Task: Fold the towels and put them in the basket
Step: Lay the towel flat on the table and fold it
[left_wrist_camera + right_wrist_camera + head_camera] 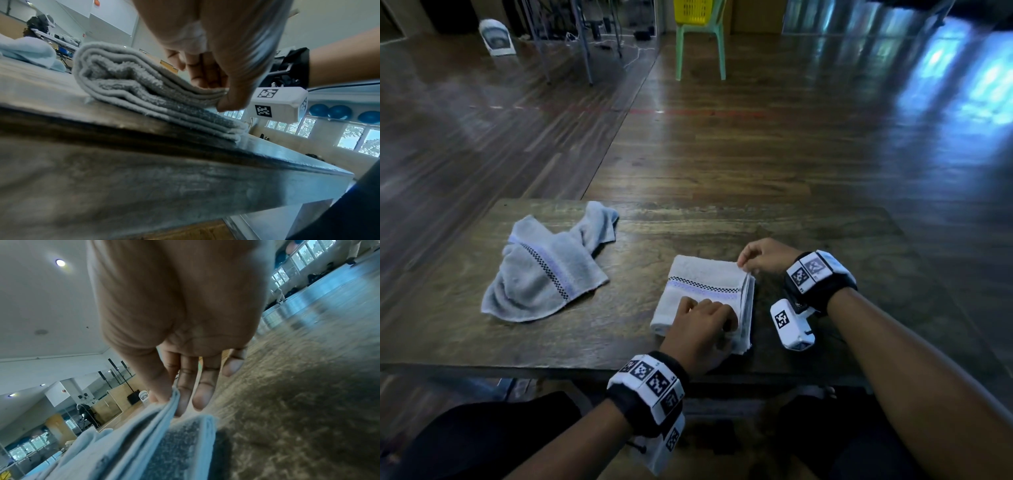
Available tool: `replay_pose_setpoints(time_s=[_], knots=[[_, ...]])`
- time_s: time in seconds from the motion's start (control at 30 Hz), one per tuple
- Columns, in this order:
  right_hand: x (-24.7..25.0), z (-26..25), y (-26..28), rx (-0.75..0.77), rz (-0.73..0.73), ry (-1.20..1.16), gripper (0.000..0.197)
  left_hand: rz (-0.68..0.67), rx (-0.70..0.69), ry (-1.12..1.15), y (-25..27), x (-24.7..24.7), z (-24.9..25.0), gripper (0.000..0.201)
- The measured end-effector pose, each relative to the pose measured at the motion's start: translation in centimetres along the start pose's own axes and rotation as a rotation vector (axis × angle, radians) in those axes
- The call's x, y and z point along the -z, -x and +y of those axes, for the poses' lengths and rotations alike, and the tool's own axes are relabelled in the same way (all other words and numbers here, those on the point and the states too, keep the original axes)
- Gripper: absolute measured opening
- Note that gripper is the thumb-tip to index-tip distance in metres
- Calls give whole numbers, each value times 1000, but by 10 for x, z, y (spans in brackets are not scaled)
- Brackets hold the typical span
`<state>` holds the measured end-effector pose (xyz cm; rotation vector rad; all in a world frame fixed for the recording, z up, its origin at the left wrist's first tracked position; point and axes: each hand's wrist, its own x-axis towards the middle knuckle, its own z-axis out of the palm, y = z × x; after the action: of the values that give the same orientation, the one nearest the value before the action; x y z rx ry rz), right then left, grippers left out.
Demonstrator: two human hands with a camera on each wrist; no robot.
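A folded pale grey towel (698,287) with a checked band lies on the dark wooden table (808,233), near its front edge. My left hand (705,325) pinches the upper layers at the towel's near right corner (205,95). My right hand (753,260) pinches the upper layers at the far right corner (172,402) between thumb and forefinger. The lower layers (185,443) stay flat on the table. A second towel (548,270), crumpled and unfolded, lies on the table to the left. A yellow basket (693,10) stands on a green chair (700,44) far across the floor.
Bare wooden tabletop stretches to the right of the folded towel and between the two towels. A white fan (496,37) and metal stand legs (585,51) are on the floor at the back left. My knees are under the table's front edge.
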<state>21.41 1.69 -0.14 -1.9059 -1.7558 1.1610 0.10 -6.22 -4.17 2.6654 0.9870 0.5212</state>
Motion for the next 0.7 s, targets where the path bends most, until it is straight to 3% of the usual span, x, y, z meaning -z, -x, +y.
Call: replay_pose_setpoints(time_s=[0.1,0.37,0.57,0.7], knots=[[0,2,-1,-8,-16,-4,25,5,-8,-24,0,-3,0,29],[14,-7,3,77,97,-109,25,231,18,13,-10,15,11,20],[6,11,6,4,23,-20,22,0,-5,-5,-9,-4,9,23],[-1,16,7,9,-12,5,25,-85,0,-28,-9,-9,9,20]])
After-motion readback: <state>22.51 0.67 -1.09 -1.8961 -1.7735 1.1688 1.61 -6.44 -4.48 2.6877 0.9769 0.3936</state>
